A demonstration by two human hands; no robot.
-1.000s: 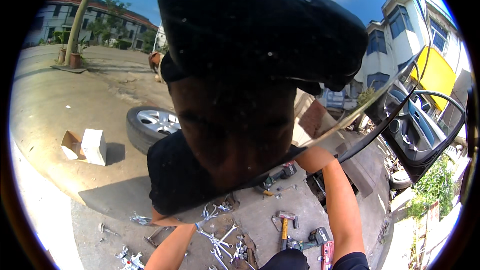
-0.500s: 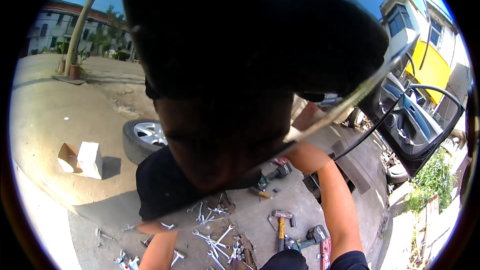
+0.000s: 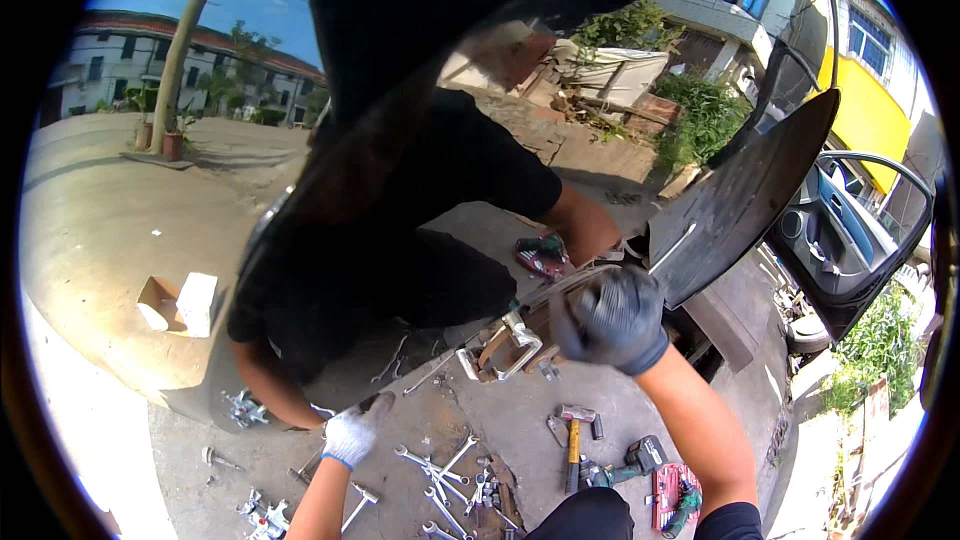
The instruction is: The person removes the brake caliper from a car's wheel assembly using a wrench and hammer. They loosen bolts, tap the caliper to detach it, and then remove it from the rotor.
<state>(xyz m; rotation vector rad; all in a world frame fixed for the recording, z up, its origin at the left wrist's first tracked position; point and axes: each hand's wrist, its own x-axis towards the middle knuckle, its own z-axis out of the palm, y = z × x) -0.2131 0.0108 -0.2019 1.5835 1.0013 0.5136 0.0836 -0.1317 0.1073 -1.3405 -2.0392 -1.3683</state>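
The glossy dark panel (image 3: 420, 230) spans the middle of the scene; uneven support could let it tip and scratch. At its right, the gloved right hand (image 3: 615, 318) looks curled; the left hand (image 3: 355, 430) meets its near edge. Blur and angle keep me from telling whether either grips. A slip could strike the hammer (image 3: 573, 448) or spanners (image 3: 434, 467).

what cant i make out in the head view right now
All in the head view:
Right hand: blurred, so any grip is unclear.
Left hand: its own back hides any grip.
Wrenches: any size markings are too small to read.
Knee: cut off by the lower edge.
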